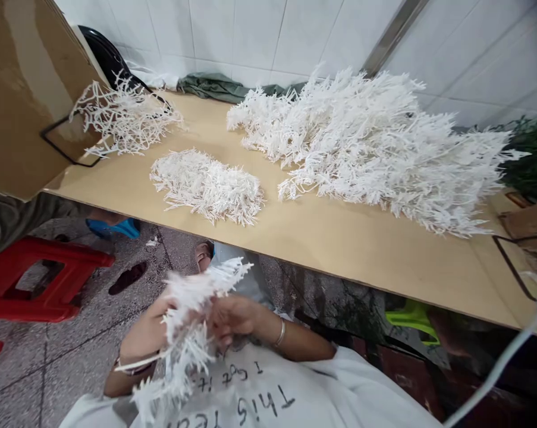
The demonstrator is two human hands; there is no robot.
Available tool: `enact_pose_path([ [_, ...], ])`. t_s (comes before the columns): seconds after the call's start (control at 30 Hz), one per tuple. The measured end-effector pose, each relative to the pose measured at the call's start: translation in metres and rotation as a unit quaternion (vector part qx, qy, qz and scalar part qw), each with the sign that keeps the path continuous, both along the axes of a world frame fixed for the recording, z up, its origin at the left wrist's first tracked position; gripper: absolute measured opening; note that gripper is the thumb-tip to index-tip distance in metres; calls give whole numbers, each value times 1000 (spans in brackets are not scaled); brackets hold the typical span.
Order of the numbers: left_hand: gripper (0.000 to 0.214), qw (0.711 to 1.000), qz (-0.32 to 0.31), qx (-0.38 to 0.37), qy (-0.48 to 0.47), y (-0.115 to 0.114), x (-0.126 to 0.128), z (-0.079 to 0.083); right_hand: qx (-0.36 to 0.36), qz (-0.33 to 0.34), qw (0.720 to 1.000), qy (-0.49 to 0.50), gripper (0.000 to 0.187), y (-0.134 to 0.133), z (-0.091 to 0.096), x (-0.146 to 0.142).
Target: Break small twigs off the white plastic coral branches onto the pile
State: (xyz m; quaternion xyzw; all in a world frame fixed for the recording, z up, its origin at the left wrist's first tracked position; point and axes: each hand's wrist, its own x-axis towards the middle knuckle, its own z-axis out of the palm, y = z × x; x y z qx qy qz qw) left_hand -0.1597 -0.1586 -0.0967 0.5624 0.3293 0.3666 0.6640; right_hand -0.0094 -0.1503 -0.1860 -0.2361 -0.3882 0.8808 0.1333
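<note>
Above my lap I hold a white artificial foliage spray, its feathery tips partly smeared by motion. My left hand is closed around it from the left, with its fingers mostly hidden behind the white fronds. From the other side my right hand grips it with curled fingers near the middle. One thin white stem sticks out to the left across my left wrist. On the table beyond lie a small pile of short white sprigs and a large heap of white foliage sprays.
Tangled white bare stems lie at the table's left end beside a cardboard box. The tan table runs along a tiled wall. A red stool stands at left on the floor. A white cable crosses the lower right.
</note>
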Motion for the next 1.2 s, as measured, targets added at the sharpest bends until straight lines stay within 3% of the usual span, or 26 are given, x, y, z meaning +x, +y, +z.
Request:
enact_pose_path([
  [0.03,26,996,52,-57,-51,-1,1,1,-7,10,1000,17,39,0,1,5],
  [0.1,30,976,92,-131,-145,1,6,4,16,14,999,48,47,-2,10,20],
  [0.17,33,962,103,-156,-201,7,13,6,160,-16,987,-13,47,-6,28,42],
  [0.23,36,960,94,-144,-221,16,19,5,344,-32,925,-160,36,-7,52,66],
  [0.27,37,961,90,-130,-225,22,22,3,392,-41,896,-204,26,-5,65,77],
  [0.4,39,972,70,-79,-209,40,35,-10,518,-218,787,-256,22,18,104,107],
  [0.47,42,979,66,-66,-180,44,43,-17,561,-263,752,-223,22,36,113,111],
  [0.57,39,991,99,-12,-87,49,57,-26,555,-253,765,-208,24,59,113,107],
  [0.7,24,965,240,100,27,62,78,-34,475,-259,826,-158,26,75,99,102],
  [0.83,13,950,284,133,7,74,92,-40,411,-259,865,-126,33,81,85,111],
  [0.97,27,921,322,217,12,79,96,-43,379,-252,882,-122,40,84,79,118],
  [1.1,17,893,260,366,27,84,91,-45,331,-245,907,-90,41,84,76,116],
  [1.2,16,902,208,374,52,85,87,-45,276,-224,932,-62,41,85,74,113],
])
